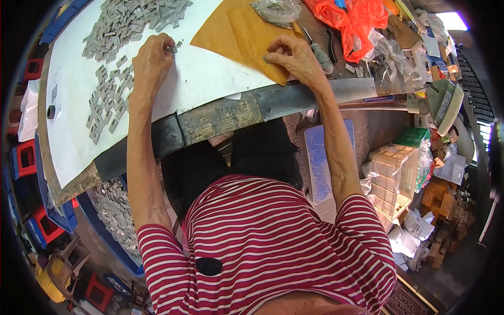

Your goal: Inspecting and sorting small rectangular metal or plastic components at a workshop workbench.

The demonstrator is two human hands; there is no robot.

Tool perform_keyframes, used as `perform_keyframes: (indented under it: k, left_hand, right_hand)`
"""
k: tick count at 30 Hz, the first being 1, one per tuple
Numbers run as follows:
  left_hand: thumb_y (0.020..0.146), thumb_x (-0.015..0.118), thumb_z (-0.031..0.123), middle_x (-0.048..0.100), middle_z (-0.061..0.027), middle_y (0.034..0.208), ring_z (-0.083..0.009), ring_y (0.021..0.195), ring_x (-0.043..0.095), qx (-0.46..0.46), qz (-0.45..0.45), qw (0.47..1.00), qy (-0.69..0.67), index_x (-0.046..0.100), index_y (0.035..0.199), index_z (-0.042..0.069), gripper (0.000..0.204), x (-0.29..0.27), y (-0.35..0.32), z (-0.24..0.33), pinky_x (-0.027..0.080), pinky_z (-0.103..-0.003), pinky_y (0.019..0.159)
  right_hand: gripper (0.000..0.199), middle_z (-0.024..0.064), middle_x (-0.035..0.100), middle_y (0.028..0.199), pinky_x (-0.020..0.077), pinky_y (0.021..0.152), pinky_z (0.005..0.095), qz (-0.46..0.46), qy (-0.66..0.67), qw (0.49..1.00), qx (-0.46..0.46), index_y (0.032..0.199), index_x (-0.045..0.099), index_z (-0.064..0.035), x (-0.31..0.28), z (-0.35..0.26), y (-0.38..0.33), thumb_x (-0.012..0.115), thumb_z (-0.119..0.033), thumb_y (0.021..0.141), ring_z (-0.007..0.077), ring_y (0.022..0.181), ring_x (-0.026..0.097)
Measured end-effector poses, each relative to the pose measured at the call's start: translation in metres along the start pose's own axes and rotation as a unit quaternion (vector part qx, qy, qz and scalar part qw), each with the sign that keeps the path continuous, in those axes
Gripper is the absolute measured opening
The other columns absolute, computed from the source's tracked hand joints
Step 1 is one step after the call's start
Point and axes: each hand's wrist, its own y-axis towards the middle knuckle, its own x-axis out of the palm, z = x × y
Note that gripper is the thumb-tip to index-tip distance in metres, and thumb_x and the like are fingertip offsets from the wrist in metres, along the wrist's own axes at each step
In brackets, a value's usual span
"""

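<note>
My left hand (152, 60) rests on a white sheet (205, 79) and pinches a small grey metal piece (176, 47) at its fingertips. Several similar grey metal pieces (113, 79) lie scattered to its left and in a heap (131, 18) at the top. My right hand (294, 56) sits at the edge of a brown paper sheet (236, 31) with its fingers curled; whether it holds a small part I cannot tell.
A worn metal table edge (220, 118) runs across the front. Pliers (328, 44), an orange plastic bag (352, 21) and clear bags of parts (275, 10) lie at the right. A blue bin of grey pieces (115, 210) sits below left; white crates (394, 173) below right.
</note>
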Motion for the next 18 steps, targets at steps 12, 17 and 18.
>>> perform_keyframes:
  k: [12,17,18]
  left_hand:
    - [0.075,0.055,0.003,0.061,-0.009,0.088,-0.0255,0.081,0.06,-0.02,0.0,1.0,0.008,0.061,0.087,0.007,0.014,0.0,-0.003,0.005,0.045,-0.037,0.067]
    - [0.074,0.056,0.003,0.061,-0.0079,0.087,-0.0252,0.082,0.059,-0.012,0.01,1.0,0.02,0.06,0.086,0.008,0.013,0.0,-0.002,0.006,0.044,-0.04,0.066]
    - [0.074,0.056,0.003,0.061,-0.0074,0.086,-0.025,0.083,0.059,-0.007,0.014,1.0,0.022,0.06,0.086,0.008,0.013,0.0,-0.002,0.006,0.043,-0.04,0.066]
  right_hand:
    - [0.015,-0.004,0.05,0.062,0.035,0.05,0.0174,0.0,0.072,0.997,-0.003,0.08,0.06,0.0002,-0.004,0.005,-0.001,0.066,-0.013,0.075,0.0027,0.055,0.043]
    - [0.014,0.0003,0.052,0.06,0.0389,0.047,0.0209,0.029,0.018,0.998,-0.05,0.082,0.06,0.0004,0.001,0.013,0.006,0.064,-0.01,0.073,0.0065,0.052,0.048]
    - [0.014,0.0005,0.053,0.061,0.0391,0.047,0.0212,0.035,0.016,0.999,-0.039,0.082,0.06,0.0004,0.002,0.014,0.007,0.064,-0.01,0.073,0.0066,0.052,0.048]
